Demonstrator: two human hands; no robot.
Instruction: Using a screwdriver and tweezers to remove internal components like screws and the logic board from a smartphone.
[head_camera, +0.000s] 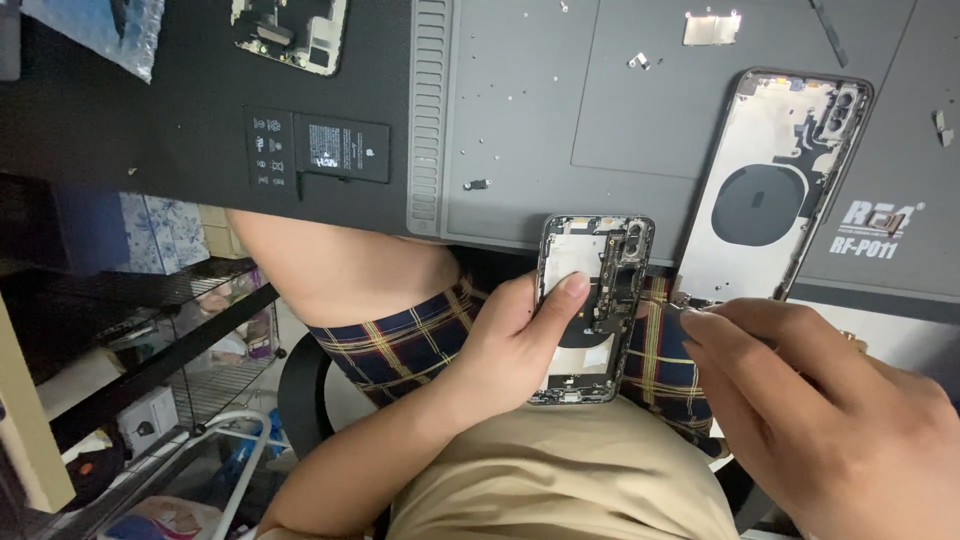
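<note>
Opened dark-framed phone chassis (590, 308) gripped in left hand (510, 350), thumb across its exposed interior, steadied above lap. Right hand (830, 420) pinched on thin metal tool (690, 309) at chassis edge. Larger empty silver phone housing (770, 190) parked on grey work mat (520, 120).

Metal, matt rubber and woven cloth

The opened phone frame (590, 310) shows a dark glossy metal rim and pale matt inner plates; the larger phone housing (775, 190) looks like smooth brushed metal, the work mat (600, 110) matt grey rubber, the battery (320, 150) black film, the plaid shorts (400, 345) soft woven cloth.
</note>
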